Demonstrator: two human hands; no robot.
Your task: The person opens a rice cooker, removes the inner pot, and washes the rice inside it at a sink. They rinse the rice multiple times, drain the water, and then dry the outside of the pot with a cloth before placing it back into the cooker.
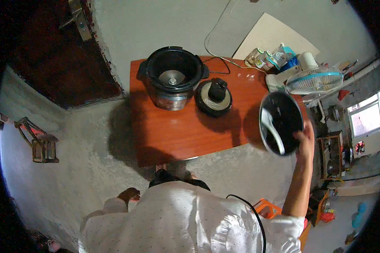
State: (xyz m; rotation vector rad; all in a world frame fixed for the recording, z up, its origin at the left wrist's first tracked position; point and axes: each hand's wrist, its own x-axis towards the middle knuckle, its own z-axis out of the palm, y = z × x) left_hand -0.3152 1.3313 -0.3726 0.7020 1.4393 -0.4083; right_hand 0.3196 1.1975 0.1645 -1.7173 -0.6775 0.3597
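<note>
My right hand grips the rim of a dark cooking pot, holding it tilted beyond the table's right side. Inside the pot lies a white plastic rice spoon, leaning against the wall. On the wooden table stands a rice cooker body with no lid on and no inner pot; its round heating plate shows at the bottom. Just right of it rests a round lid with a black knob. My left arm hangs low by my side; of my left hand, only a shadowed part shows, fingers indistinct.
A desk fan lies near the table's back right corner. Beside it stand glass jars and a plastic pouch. A power cord crosses the back edge. An orange plastic stool stands close to my right side.
</note>
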